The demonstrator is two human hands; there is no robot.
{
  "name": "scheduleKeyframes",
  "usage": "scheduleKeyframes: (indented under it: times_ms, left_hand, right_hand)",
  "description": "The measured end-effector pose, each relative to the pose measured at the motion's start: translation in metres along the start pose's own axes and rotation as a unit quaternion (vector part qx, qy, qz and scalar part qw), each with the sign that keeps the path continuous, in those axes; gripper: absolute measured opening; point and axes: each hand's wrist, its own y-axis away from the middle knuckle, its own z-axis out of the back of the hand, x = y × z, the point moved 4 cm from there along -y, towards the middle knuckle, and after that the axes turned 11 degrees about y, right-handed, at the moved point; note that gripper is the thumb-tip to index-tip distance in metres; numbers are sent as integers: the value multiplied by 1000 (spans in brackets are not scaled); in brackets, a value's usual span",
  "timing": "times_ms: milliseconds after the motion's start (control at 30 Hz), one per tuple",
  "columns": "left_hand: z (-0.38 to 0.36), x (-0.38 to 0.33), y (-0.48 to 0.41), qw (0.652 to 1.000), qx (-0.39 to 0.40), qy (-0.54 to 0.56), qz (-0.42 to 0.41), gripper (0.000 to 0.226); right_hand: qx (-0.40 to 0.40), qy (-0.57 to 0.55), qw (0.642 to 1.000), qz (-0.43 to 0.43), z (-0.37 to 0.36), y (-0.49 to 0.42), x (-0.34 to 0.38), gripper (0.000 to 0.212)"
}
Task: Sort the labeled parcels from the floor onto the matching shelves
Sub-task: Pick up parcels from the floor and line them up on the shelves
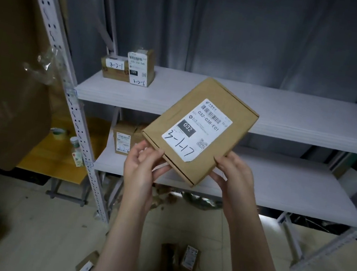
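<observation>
The person holds a flat cardboard box [199, 130] up before the shelves, tilted so its label faces them. The left hand [141, 167] pinches the near left corner; the right hand [234, 175] grips the near right edge. The handwritten mark reads 3-1-17. The small boxes [140, 69] on the upper shelf [271, 108] are marked 3-2, so I'd judge this one belongs on the lower shelf [271, 181]. Best to slide it in flat, label outward, beside the carton [122, 138] standing there.
</observation>
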Motion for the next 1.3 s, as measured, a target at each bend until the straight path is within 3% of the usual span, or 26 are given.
scheduleKeyframes:
  times_ms: [233, 400, 500, 600, 700, 800, 1000, 1300]
  left_hand:
    - [-16, -11, -1, 999, 43, -12, -25, 55]
    - [-32, -23, -2, 989, 77, -81, -93, 72]
    - [-43, -29, -9, 977, 97, -145, -124, 71]
    - [-64, -37, -14, 966, 121, -183, -137, 87]
    - [-88, -47, -23, 957, 147, -192, -160, 77]
    - [-118, -63, -32, 945, 163, -202, -200, 70]
    - [-189, -97, -60, 917, 176, -233, -270, 65]
    - [-310, -165, -108, 845, 153, -285, -425, 59]
  right_hand:
    - [-37, -15, 998, 50, -4, -1, 31, 30]
    - [-75, -45, 992, 87, -4, -10, 49, 38]
    - [-113, -87, 985, 94, -3, -14, 61, 32]
    - [-156, -122, 974, 110, -2, -22, 77, 23]
    - [-167, -125, 968, 138, -1, -34, 102, 22]
    - [-153, -95, 967, 181, 2, -49, 131, 17]
    - [-105, 9, 952, 286, 19, -93, 209, 40]
    - [-82, 155, 884, 433, 39, -181, 356, 47]
